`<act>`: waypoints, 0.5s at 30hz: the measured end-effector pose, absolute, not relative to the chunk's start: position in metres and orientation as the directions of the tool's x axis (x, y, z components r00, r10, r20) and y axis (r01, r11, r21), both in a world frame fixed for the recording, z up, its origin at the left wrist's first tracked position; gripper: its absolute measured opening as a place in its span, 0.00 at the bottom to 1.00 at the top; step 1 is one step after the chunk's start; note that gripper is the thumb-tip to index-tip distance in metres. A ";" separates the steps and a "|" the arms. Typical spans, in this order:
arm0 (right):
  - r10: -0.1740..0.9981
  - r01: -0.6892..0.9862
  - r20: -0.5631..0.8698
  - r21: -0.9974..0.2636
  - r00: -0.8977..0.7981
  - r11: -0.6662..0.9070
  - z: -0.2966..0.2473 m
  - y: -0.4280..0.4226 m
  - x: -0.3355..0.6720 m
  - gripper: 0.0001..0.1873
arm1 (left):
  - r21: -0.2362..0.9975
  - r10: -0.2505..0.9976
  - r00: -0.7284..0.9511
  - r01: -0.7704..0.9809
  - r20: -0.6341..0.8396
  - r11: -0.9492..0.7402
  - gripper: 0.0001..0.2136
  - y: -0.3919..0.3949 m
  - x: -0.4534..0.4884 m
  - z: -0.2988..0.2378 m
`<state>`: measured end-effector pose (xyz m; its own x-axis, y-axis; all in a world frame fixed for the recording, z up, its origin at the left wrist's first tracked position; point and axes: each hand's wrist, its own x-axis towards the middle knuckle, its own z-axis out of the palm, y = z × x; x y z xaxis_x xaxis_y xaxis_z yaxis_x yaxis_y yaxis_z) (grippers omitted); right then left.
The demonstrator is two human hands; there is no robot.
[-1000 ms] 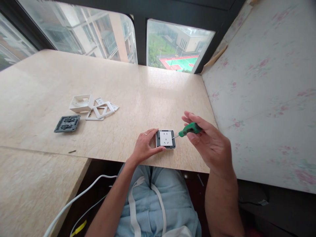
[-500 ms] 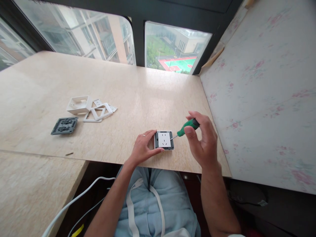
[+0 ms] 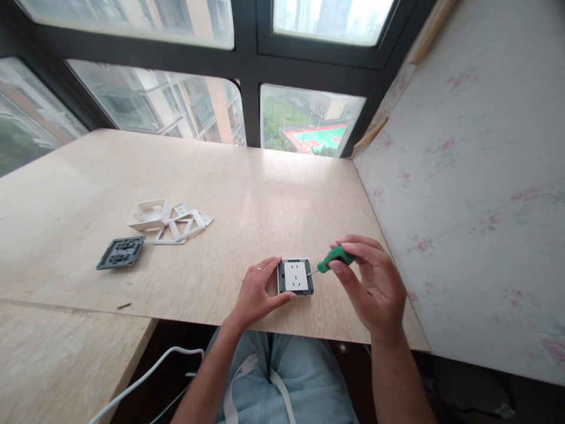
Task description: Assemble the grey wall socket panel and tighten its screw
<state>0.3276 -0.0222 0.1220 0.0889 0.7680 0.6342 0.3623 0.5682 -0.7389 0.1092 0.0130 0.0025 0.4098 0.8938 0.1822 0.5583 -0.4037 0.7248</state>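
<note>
A wall socket (image 3: 295, 276) with a white slotted face and a dark grey surround lies near the front edge of the tabletop. My left hand (image 3: 258, 293) grips it from the left, thumb along the near side and fingers at the far left corner. In my right hand (image 3: 375, 282) is a screwdriver (image 3: 336, 258) with a green and black handle, held between thumb and fingers. Its shaft slants down to the left, and the tip meets the right part of the socket, by the edge of the white face. Whether it sits in a screw is too small to tell.
To the left are a white box (image 3: 149, 215), several thin white frames (image 3: 185, 227) and a dark grey socket plate (image 3: 120, 253). A small dark strip (image 3: 124, 305) lies near the front edge. A flowered wall (image 3: 477, 176) bounds the right side; windows stand behind.
The camera view has tilted up, so everything sits lower in the picture. My right hand has turned about the screwdriver handle, its fingers shifted. My left hand still holds the socket.
</note>
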 end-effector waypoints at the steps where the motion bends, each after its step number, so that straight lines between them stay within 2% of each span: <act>1: 0.754 0.406 0.651 -0.714 0.085 0.570 0.121 -0.021 0.328 0.22 | 0.727 0.896 0.408 0.560 0.176 -0.398 0.37 0.013 0.109 0.003; 5: 0.706 0.566 0.707 -0.599 0.040 0.567 0.122 -0.018 0.330 0.21 | 0.732 0.902 0.402 0.565 0.160 -0.382 0.38 0.012 0.108 0.003; 8: 0.700 0.601 0.715 -0.559 0.001 0.571 0.124 -0.018 0.330 0.18 | 0.727 0.907 0.390 0.574 0.162 -0.377 0.38 0.011 0.108 0.000; 15: 0.802 0.521 0.596 -0.679 -0.021 0.518 0.118 -0.030 0.332 0.26 | 0.712 0.914 0.360 0.591 0.186 -0.378 0.39 0.010 0.106 -0.008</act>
